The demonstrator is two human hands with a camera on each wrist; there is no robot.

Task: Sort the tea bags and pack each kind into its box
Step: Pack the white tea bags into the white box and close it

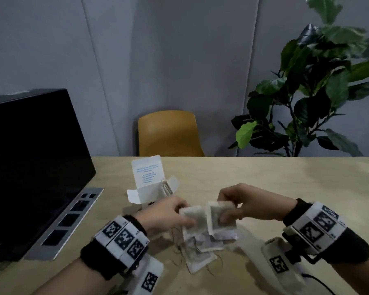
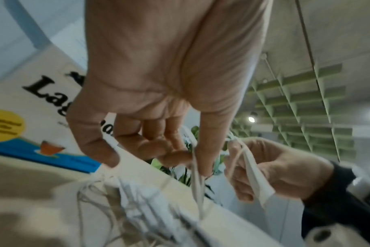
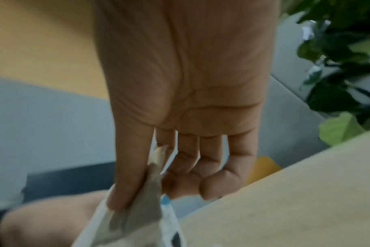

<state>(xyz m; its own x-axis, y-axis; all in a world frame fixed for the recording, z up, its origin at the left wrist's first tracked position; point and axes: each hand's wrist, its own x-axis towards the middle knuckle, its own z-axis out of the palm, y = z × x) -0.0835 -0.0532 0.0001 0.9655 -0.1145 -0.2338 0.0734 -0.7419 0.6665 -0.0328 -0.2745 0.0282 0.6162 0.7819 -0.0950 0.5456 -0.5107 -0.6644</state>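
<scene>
Pale wood surface (image 1: 275, 179). Open white box (image 1: 151, 188) stands near the middle, lid flap up, a few bags upright inside. Loose heap of tea bags (image 1: 198, 252) with tangled strings lies nearer the front edge. Dark laptop (image 1: 36, 167) rests on the left side, lid raised.

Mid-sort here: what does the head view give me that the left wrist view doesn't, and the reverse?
Head only: the box with its flaps open and bags standing inside, the laptop, the chair, and the pile on the table. Left wrist only: the box's printed front, with a cup picture and a yellow circle, and the ceiling. Both: the left hand and right hand, each pinching a tea bag, and the plant.
</scene>
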